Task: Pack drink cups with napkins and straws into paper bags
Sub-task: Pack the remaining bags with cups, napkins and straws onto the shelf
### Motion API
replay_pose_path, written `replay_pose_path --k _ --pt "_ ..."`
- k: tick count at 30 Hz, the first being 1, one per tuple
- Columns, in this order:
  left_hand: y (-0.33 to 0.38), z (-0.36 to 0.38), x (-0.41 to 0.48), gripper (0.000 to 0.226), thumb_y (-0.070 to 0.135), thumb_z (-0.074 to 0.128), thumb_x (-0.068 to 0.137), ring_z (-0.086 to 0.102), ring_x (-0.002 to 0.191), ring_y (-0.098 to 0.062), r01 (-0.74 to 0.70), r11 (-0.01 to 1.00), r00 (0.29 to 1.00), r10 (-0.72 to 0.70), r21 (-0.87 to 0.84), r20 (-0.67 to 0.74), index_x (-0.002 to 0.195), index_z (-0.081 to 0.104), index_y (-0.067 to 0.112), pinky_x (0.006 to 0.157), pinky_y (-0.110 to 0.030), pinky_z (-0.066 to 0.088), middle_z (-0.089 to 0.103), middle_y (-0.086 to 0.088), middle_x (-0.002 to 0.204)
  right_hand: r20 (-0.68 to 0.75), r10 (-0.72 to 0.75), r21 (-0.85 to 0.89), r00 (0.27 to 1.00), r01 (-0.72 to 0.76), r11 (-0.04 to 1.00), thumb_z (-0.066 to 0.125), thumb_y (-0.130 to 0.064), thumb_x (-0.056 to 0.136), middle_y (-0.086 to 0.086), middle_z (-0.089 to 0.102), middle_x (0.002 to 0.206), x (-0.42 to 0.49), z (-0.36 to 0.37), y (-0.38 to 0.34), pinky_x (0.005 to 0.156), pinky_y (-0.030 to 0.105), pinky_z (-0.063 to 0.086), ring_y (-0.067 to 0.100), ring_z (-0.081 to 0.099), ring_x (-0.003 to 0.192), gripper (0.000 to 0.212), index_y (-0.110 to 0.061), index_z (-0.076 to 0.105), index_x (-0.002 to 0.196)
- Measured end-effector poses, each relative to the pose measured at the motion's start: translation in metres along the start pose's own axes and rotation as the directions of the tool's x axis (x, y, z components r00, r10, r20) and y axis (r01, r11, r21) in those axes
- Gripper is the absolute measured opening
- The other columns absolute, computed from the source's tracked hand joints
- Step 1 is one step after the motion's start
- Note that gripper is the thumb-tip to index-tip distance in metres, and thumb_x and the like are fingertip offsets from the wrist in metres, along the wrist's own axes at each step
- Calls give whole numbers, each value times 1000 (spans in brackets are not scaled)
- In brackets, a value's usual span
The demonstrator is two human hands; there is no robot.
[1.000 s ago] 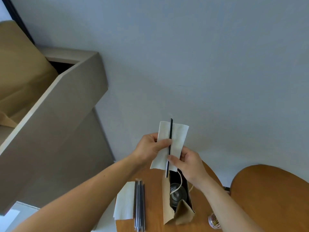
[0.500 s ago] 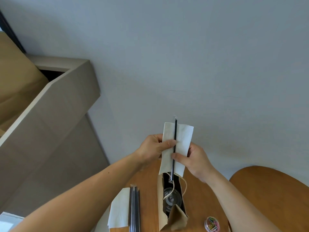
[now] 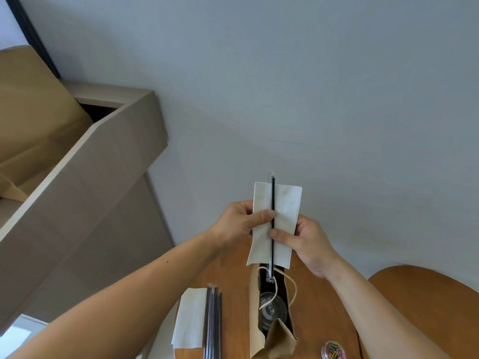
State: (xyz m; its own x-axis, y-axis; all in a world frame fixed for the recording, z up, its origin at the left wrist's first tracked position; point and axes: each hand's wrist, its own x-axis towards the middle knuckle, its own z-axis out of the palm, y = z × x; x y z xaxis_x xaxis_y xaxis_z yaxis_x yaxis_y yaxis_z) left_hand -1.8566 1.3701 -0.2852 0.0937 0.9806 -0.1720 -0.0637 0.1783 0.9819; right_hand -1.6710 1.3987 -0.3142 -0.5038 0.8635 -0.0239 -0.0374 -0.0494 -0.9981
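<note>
A white napkin (image 3: 285, 203) with a black wrapped straw (image 3: 272, 193) laid along its middle is held upright above an open brown paper bag (image 3: 255, 322). My left hand (image 3: 241, 224) pinches napkin and straw from the left, thumb on the front. From the right, my right hand (image 3: 308, 239) also grips them, its thumb on the straw. The straw's lower end dips into the bag's mouth. Inside the bag stands a clear-lidded drink cup (image 3: 272, 313). The bag's string handles (image 3: 290, 288) hang loose over the opening.
On the round wooden table (image 3: 233, 275) lie a stack of white napkins (image 3: 189, 317) and several wrapped straws (image 3: 212, 322) left of the bag. A small tub of coloured paper clips (image 3: 333, 350) sits at the lower right. A second wooden tabletop (image 3: 427, 288) is on the right, beige cabinets (image 3: 77, 190) on the left.
Both hands have kept their grip on the napkin and straw, whose lower end now reaches a little further into the bag's mouth. The view has shifted slightly.
</note>
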Motion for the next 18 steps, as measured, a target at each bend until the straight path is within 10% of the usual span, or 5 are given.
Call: replay_pose_path --k 6,11,14,18 --pt "-42 -14 4 41 24 63 94 69 82 -5 41 953 987 9 301 -161 134 55 21 70 -22 58 68 -4 104 -276 -53 -366 960 -54 929 76 -23 87 -11 74 94 18 -10 8 69 25 58 8 70 86 15 -32 66 94" --pt "-135 -6 -18 88 55 73 70 57 107 -14 362 533 840 -542 765 -19 145 35 28 75 -24 47 55 3 125 -515 -91 -473 852 -194 859 62 -24 95 -2 66 108 46 -6 43 54 7 41 10 61 91 22 -17 59 116" --pt "-166 16 -23 72 72 65 65 56 78 -8 464 458 782 -614 758 -108 117 52 25 62 -23 45 57 8 98 -469 27 -519 883 -300 800 55 -20 98 3 65 113 44 13 77 45 6 41 5 59 78 28 -14 54 125" --pt "-178 26 -19 33 45 49 93 69 73 -17 483 556 837 -521 676 -170 89 65 17 71 -29 59 64 0 75 -387 187 -611 903 -403 682 52 -20 98 6 62 127 22 18 104 62 15 45 23 63 107 36 -16 48 134"
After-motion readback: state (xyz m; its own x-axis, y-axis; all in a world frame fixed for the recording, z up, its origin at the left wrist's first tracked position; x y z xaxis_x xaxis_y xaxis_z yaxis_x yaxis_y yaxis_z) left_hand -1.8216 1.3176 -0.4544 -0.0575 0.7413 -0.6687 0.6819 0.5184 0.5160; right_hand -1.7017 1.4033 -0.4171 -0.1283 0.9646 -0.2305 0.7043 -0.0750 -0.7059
